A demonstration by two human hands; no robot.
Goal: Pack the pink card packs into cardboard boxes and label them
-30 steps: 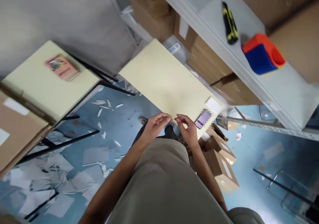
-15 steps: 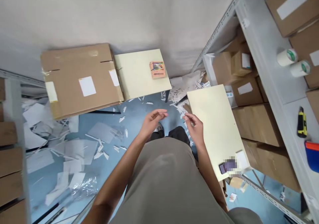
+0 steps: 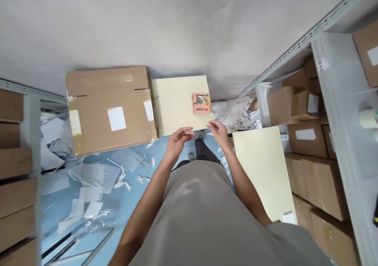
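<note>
My left hand (image 3: 178,143) hovers just short of the pale yellow table's near edge, its fingers loosely bent and holding nothing. By the table's right front corner is my right hand (image 3: 219,133), also without anything in it, fingers slightly curled and apart. A small pink-orange box with a colourful picture (image 3: 201,103) lies on the right end of the pale yellow table (image 3: 174,112), beyond both hands. To its left, a large flattened cardboard box (image 3: 97,120) with white labels covers the rest of that table.
A second pale yellow table (image 3: 260,167) stands at the right, beside a metal shelf (image 3: 339,112) stacked with cardboard boxes (image 3: 315,175). Paper scraps (image 3: 91,179) and plastic litter the blue floor at left. More boxes (image 3: 14,161) fill the left shelf.
I have come closer to the table with the small box, and one foot has stepped forward. My right hand has moved up and left, nearer the table's corner. Both hands remain without anything.
</note>
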